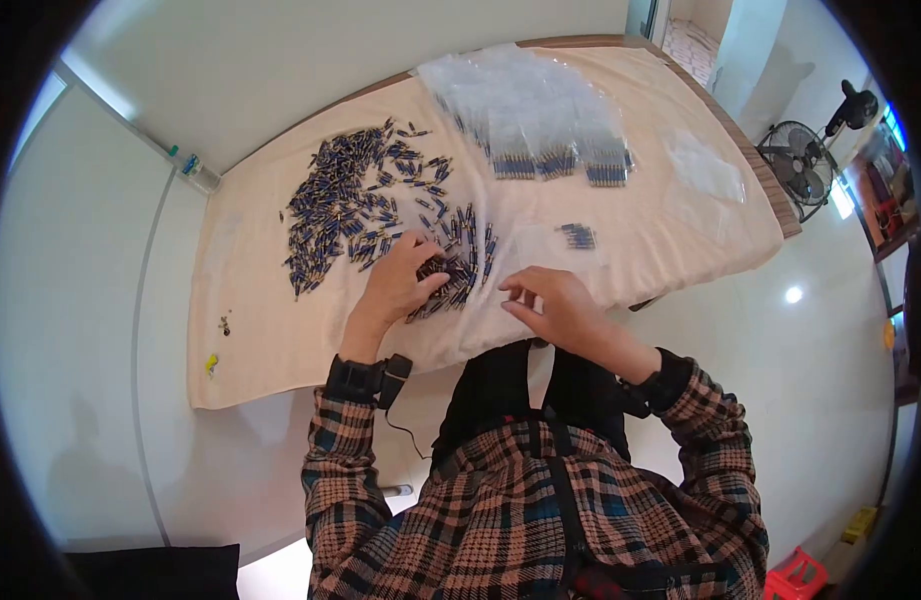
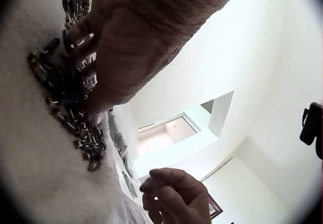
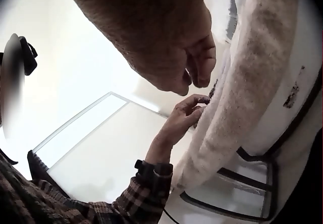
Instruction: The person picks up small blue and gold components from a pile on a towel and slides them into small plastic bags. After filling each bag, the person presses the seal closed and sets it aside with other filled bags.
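My left hand (image 1: 392, 280) reaches down over a small heap of slim blue pieces with gold-coloured ends (image 1: 467, 245), near the front of the cloth-covered table. Its fingers are spread and bent among the pieces, touching them; part of the heap is hidden under the palm. In the left wrist view, dark pieces (image 2: 88, 143) lie around the fingertips. Just right of the heap, my right hand (image 1: 560, 305) hovers above the cloth, fingers loosely curled with nothing visible between them. Beyond it, a short row of the same pieces (image 1: 579, 237) lies on a clear plastic bag (image 1: 528, 246).
A large scattered pile of these pieces (image 1: 325, 195) covers the left-middle of the pale cloth (image 1: 245, 285). Filled clear bags (image 1: 520, 110) overlap at the back, with flat clear bags (image 1: 705, 168) at right. A bottle (image 1: 197, 174) stands by the left wall; a fan (image 1: 802, 165) stands beyond the table.
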Action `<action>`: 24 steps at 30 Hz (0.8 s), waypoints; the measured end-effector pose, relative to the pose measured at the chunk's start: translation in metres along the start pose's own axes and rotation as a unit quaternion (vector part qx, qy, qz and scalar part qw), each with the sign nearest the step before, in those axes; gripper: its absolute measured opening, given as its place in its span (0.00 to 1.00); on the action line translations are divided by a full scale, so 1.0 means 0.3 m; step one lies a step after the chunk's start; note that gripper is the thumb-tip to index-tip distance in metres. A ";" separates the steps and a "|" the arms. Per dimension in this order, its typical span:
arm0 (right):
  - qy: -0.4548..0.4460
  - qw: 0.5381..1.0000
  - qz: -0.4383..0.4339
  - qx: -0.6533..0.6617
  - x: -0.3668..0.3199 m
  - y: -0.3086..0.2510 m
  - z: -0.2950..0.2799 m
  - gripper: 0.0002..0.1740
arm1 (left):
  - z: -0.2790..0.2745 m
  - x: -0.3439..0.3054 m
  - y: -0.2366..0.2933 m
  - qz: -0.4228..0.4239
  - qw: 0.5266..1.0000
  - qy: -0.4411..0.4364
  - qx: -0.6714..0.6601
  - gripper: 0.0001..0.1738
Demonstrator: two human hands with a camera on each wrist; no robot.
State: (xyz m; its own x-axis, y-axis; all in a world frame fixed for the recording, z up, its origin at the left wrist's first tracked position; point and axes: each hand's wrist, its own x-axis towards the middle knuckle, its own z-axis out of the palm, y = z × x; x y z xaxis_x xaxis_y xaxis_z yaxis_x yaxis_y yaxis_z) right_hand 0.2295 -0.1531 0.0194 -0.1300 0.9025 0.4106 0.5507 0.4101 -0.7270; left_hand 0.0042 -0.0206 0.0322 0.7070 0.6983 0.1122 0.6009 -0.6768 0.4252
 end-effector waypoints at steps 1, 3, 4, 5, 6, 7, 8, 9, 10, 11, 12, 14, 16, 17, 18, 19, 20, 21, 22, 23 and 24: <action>0.001 1.000 0.002 0.001 0.008 0.003 0.023 0.09 | -0.004 -0.016 -0.005 -0.007 1.000 0.004 -0.011 0.22; 0.005 0.999 -0.001 -0.036 0.046 -0.002 0.062 0.12 | -0.006 -0.042 -0.007 -0.016 1.000 0.005 -0.021 0.21; 0.007 0.998 -0.004 -0.055 0.066 -0.005 0.082 0.14 | -0.005 -0.050 -0.003 -0.012 0.999 0.017 -0.025 0.22; 0.007 0.999 -0.004 -0.053 0.087 -0.007 0.104 0.14 | -0.006 -0.055 0.001 -0.008 0.999 0.030 -0.028 0.22; 0.028 0.996 -0.022 -0.077 0.109 -0.007 0.127 0.16 | -0.007 -0.057 0.005 -0.003 0.999 0.043 -0.031 0.22; 0.049 0.993 -0.041 -0.102 0.132 -0.005 0.147 0.17 | -0.005 -0.054 0.007 -0.003 0.999 0.045 -0.030 0.22; 0.069 0.988 -0.060 -0.127 0.153 -0.001 0.164 0.19 | 0.001 -0.049 0.011 -0.016 0.999 0.044 -0.022 0.22; 0.066 0.988 -0.063 -0.128 0.170 0.004 0.181 0.19 | 0.009 -0.044 0.009 -0.029 0.999 0.044 -0.014 0.22; 0.052 0.985 -0.049 -0.159 0.185 0.010 0.197 0.21 | 0.014 -0.040 0.005 -0.043 0.998 0.043 -0.006 0.22; 0.037 0.981 -0.034 -0.189 0.196 0.017 0.213 0.22 | 0.018 -0.036 -0.002 -0.046 0.998 0.044 -0.008 0.22; 0.021 0.975 -0.017 -0.219 0.205 0.019 0.222 0.23 | 0.023 -0.030 -0.008 -0.047 0.998 0.047 -0.010 0.21; 0.003 0.976 -0.010 -0.217 0.229 0.029 0.228 0.23 | 0.030 -0.015 -0.019 -0.048 0.997 0.055 -0.015 0.19; -0.028 0.977 0.003 -0.213 0.256 0.041 0.225 0.22 | 0.035 -0.007 -0.026 -0.044 0.997 0.056 -0.022 0.19; -0.028 0.976 0.002 -0.214 0.266 0.050 0.223 0.22 | 0.034 -0.005 -0.030 -0.040 0.997 0.057 -0.026 0.18; -0.048 0.976 -0.001 -0.211 0.276 0.061 0.218 0.21 | 0.030 -0.002 -0.031 -0.035 0.997 0.058 -0.030 0.17; -0.070 0.975 -0.005 -0.209 0.283 0.070 0.212 0.20 | 0.029 0.000 -0.035 -0.035 0.997 0.061 -0.030 0.17; -0.091 0.974 -0.008 -0.207 0.286 0.077 0.213 0.19 | 0.033 0.001 -0.041 -0.029 0.996 0.073 -0.035 0.16; -0.093 0.974 -0.010 -0.208 0.284 0.083 0.217 0.19 | 0.036 0.001 -0.043 -0.023 0.995 0.084 -0.041 0.16; -0.077 0.977 -0.018 -0.198 0.279 0.083 0.222 0.18 | 0.040 0.001 -0.045 -0.017 0.994 0.095 -0.046 0.15; -0.062 0.980 -0.026 -0.187 0.272 0.084 0.225 0.17 | 0.042 0.006 -0.047 -0.017 0.994 0.096 -0.047 0.15; -0.047 0.983 -0.033 -0.176 0.264 0.086 0.227 0.17 | 0.045 0.016 -0.049 -0.022 0.993 0.087 -0.080 0.14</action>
State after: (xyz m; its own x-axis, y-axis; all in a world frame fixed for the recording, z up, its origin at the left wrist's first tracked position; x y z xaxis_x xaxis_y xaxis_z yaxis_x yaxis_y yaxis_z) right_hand 0.1771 -0.0620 -0.0042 -0.2424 0.8901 0.3861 0.7872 0.4130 -0.4580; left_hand 0.0038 -0.0105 0.0143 0.5981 0.7652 0.2382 0.5530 -0.6092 0.5685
